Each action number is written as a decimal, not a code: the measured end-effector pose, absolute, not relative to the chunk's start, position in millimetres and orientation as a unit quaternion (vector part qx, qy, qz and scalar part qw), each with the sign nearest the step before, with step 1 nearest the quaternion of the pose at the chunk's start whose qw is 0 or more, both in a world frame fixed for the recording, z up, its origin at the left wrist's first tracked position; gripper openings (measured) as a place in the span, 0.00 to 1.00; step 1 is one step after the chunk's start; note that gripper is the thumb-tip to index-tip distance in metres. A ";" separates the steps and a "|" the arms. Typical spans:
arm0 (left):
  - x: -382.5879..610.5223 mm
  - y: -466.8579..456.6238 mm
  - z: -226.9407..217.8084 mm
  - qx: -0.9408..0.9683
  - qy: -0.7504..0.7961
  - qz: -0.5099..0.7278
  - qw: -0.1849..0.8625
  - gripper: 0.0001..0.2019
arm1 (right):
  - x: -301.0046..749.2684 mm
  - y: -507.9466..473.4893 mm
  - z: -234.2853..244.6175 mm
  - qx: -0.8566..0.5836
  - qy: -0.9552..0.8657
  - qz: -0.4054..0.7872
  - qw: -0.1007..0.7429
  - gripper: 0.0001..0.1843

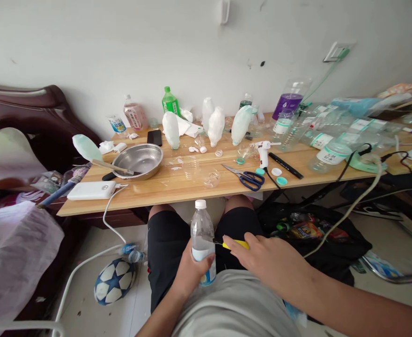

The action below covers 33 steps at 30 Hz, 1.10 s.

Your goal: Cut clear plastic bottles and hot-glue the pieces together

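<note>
Over my lap, my left hand (192, 270) is wrapped around a clear plastic bottle (202, 234) with a white cap and a blue label, held upright. My right hand (266, 260) grips a yellow-handled knife (234, 244), and its thin blade touches the bottle's side just above the label. Both hands are below the front edge of the wooden table (178, 189).
On the table lie a metal bowl (140, 160), a white power bank (91, 190), blue scissors (247, 178), a white glue gun (263, 154), a black phone (154, 137), paper-covered bottle shapes (216, 125) and several plastic bottles (327, 140). A football (114, 281) and black bag (318, 234) sit on the floor.
</note>
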State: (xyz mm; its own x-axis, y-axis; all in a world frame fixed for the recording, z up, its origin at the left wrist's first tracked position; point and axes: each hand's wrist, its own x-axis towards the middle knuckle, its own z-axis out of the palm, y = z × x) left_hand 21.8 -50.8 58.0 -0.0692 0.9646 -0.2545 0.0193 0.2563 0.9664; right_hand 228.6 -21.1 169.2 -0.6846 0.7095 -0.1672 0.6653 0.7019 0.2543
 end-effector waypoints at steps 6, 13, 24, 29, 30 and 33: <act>18.7 -47.7 43.3 0.413 0.554 0.444 0.570 0.19 | 237.6 -11.1 159.8 0.365 0.924 0.078 0.081 0.20; 27.1 -54.7 53.7 0.393 0.573 0.468 0.546 0.22 | 242.4 -13.5 155.3 0.371 0.924 0.045 0.079 0.21; -14.1 -46.1 66.1 0.179 0.578 0.567 0.558 0.30 | 288.7 5.2 181.2 0.444 0.892 0.080 -0.032 0.22; -42.5 -34.5 94.6 0.116 0.506 0.614 0.595 0.37 | 278.5 43.1 156.1 0.642 0.760 0.057 -0.089 0.24; -44.2 -31.7 97.7 0.103 0.508 0.611 0.598 0.38 | 270.0 53.2 148.0 0.654 0.749 0.054 -0.090 0.24; -42.2 -21.2 105.4 0.098 0.500 0.621 0.595 0.38 | 242.0 86.8 131.0 0.647 0.756 0.044 -0.086 0.23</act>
